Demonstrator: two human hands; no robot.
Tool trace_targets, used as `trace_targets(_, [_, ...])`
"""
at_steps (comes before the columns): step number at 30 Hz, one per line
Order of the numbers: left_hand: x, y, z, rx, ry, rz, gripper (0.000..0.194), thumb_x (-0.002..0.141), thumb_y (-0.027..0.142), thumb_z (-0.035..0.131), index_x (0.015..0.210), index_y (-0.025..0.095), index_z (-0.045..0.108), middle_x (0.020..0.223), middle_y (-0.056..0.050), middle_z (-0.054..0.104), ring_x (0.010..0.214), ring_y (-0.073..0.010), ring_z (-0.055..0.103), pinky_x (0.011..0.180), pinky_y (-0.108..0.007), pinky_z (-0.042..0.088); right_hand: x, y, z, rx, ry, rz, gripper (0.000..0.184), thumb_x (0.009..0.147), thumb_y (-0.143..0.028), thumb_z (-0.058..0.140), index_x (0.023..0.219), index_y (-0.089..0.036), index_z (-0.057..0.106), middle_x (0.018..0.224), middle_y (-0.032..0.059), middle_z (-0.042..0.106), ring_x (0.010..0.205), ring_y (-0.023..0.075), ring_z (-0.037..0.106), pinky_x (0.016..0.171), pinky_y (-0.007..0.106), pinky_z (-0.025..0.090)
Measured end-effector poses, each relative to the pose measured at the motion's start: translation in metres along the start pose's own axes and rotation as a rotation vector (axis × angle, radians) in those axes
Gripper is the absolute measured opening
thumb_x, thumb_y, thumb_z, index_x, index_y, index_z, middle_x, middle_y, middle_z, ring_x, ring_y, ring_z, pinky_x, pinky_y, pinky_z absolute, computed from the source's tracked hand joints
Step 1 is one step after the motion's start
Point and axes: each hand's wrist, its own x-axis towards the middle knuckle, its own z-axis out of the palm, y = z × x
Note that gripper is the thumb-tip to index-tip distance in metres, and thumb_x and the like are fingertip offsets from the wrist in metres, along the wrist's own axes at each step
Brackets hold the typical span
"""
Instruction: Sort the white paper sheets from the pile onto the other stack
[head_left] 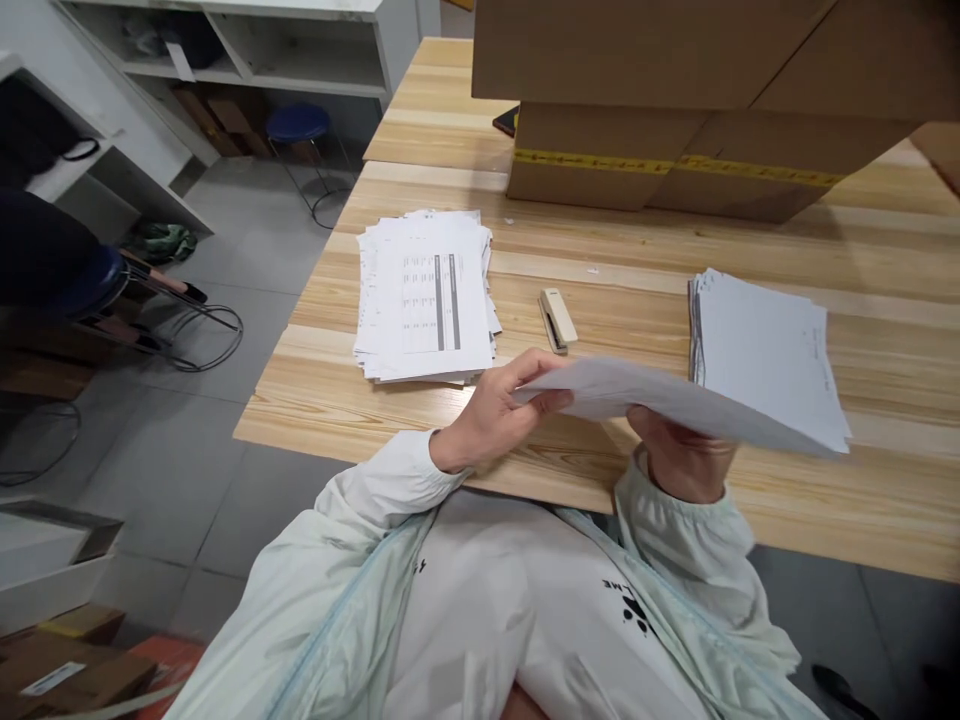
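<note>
Both hands hold a white paper sheet [645, 390] above the front edge of the table; whether it is one sheet or a thin bundle I cannot tell. My left hand [502, 410] pinches its left end between thumb and fingers. Under its middle, my right hand [682, 455] grips the near edge, its fingers partly hidden by the paper. Beyond my left hand lies an uneven paper stack [397, 290], with a printed table on the top page. A cream stapler [559, 318] rests between it and a second paper stack [765, 350] on the right.
Large cardboard boxes [600, 150] are piled at the back of the wooden table [315, 380], beside a dark flat object [507, 121]. To the left stand a blue stool [298, 123], white shelves [315, 85] and a seated person's leg [161, 278]. Cartons [75, 670] sit at lower left.
</note>
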Motion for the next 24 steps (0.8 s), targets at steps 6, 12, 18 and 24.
trace_targets(6, [-0.001,-0.012,0.005,0.044,0.079,-0.067,0.035,0.086,0.049,0.069,0.107,0.020,0.069,0.094,-0.004,0.073,0.083,-0.0188,0.066,0.075,-0.031,0.054,0.000,-0.004,0.020,0.046,0.122,-0.119,0.023,0.066,-0.036,0.086,0.082,-0.024,0.075,0.080,0.0034,0.075,0.074,0.0228,0.069,0.074,0.044,0.061])
trace_targets(12, [0.002,-0.007,0.010,0.040,0.123,-0.021,0.027,0.086,0.047,0.070,0.092,0.021,0.071,0.083,-0.003,0.070,0.076,-0.0175,0.063,0.070,-0.031,0.052,0.009,-0.013,0.021,0.061,0.007,-0.140,0.019,0.069,-0.039,0.084,0.080,-0.026,0.074,0.080,0.0043,0.076,0.072,0.0234,0.070,0.068,0.043,0.060])
trace_targets(18, [0.000,-0.013,0.010,-0.030,0.197,-0.124,0.036,0.081,0.051,0.073,0.100,0.020,0.074,0.095,-0.005,0.076,0.086,-0.0210,0.068,0.079,-0.035,0.056,0.012,-0.007,0.017,0.041,0.115,-0.061,0.025,0.058,-0.037,0.089,0.073,-0.024,0.074,0.075,0.0012,0.075,0.071,0.0237,0.070,0.069,0.043,0.061])
trace_targets(24, [0.000,-0.010,0.012,-0.030,0.235,-0.074,0.033,0.083,0.049,0.072,0.097,0.020,0.074,0.092,-0.005,0.076,0.084,-0.0198,0.068,0.078,-0.034,0.055,0.012,-0.007,0.017,0.079,0.112,-0.095,0.022,0.062,-0.036,0.089,0.076,-0.025,0.077,0.074,0.0025,0.076,0.071,0.0240,0.070,0.068,0.043,0.061])
